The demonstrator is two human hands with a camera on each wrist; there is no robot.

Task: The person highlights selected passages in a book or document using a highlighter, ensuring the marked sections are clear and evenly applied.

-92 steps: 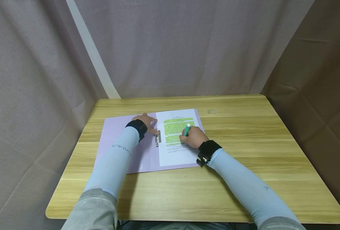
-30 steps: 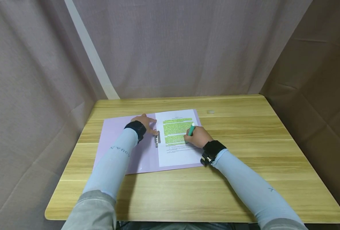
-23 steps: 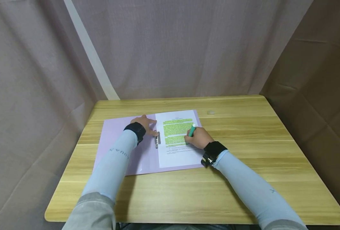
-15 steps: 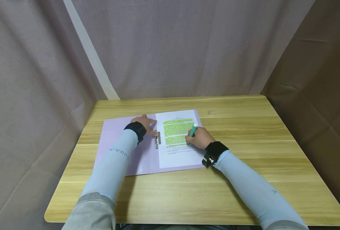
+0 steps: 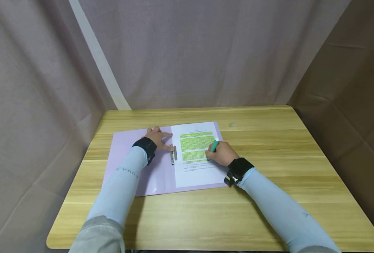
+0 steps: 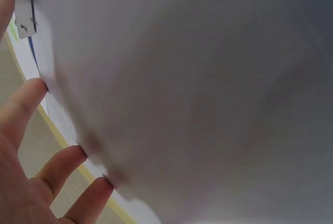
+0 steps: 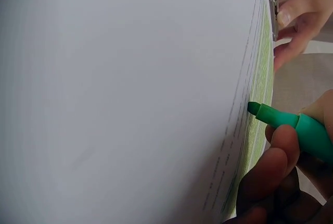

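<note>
— Highlighter (image 5: 214,145): where does it sit in the head view?
— In the right hand (image 5: 222,153), whose fingers curl round the green barrel. The tip meets the printed sheet (image 5: 197,154) at the lower edge of the green-marked block, toward 3 o'clock on the page. I judge the marking step is well along; a few unmarked lines remain toward 6 o'clock.
— And the other hand?
— The left hand (image 5: 156,137) lies flat with fingers spread on the lilac folder (image 5: 133,154), at 9 o'clock of the sheet, just beside the metal clip (image 5: 173,154). The next stroke would need a steady sideways drag while that hand keeps things still.
— Left wrist view?
— Blurred. Straight fingertips (image 6: 78,153) press the folder's edge; the clip (image 6: 22,5) peeks in at 11 o'clock.
— Right wrist view?
— The highlighter's (image 7: 291,125) tip touches the page by the green lines, pinched by fingers (image 7: 270,166). The left hand (image 7: 299,18) shows at 1 o'clock.
— Anything in the way?
— Only a small pale object (image 5: 233,124) on the wooden table (image 5: 269,196), well apart at 1 o'clock. It blocks nothing.
</note>
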